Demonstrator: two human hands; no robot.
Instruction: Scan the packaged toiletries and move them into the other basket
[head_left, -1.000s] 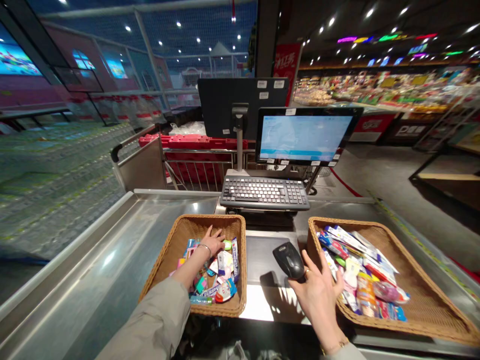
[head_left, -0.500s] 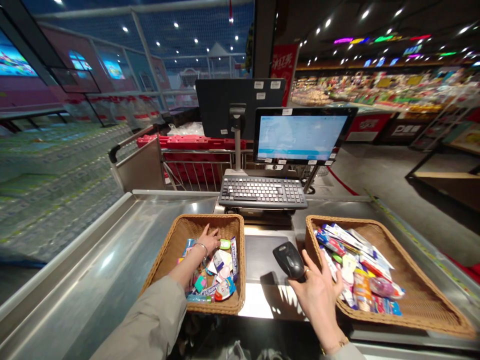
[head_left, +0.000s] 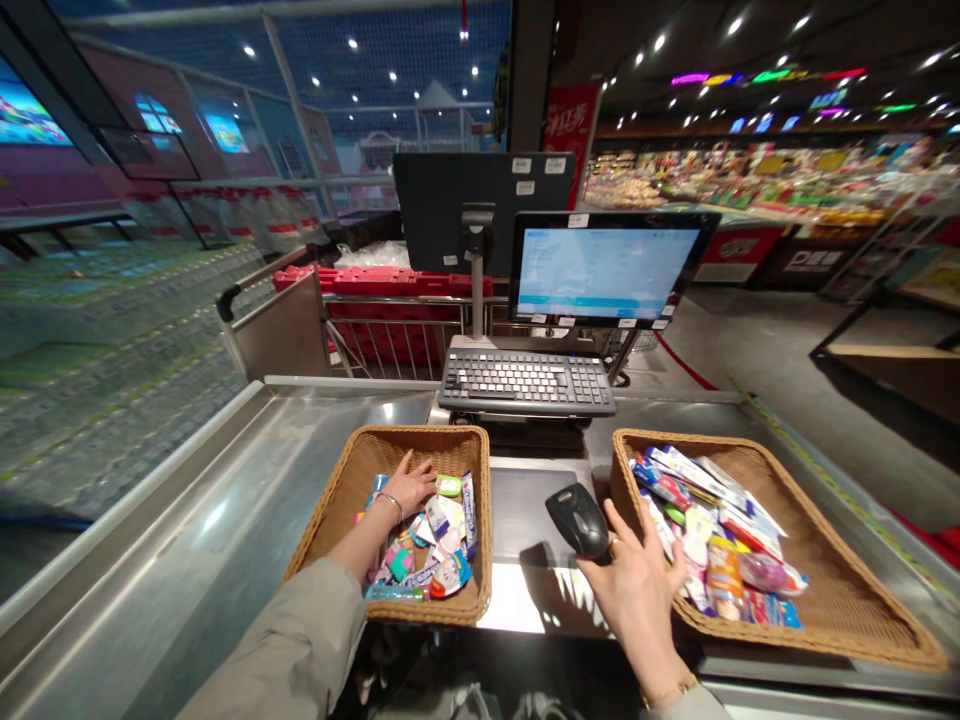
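Fingers fanned, the right hand (head_left: 637, 575) held a black, rounded plastic scanner (head_left: 576, 518) by its nearer end, seemingly to keep its head unobstructed. The scanner hung between a left brown wicker basket (head_left: 334, 505) and a right brown wicker basket (head_left: 847, 600), long axis slanting, head away and leftward. The left hand (head_left: 407, 489), loosely open, lay over small colourful packages (head_left: 449, 545) in the left one, nothing visibly grasped.

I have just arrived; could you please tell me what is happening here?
At a checkout counter, a person holds a black barcode scanner in the right hand. The left hand is inside the left wicker basket, over small packaged goods; whether it grips one is hidden. More packages lie in the right wicker basket.
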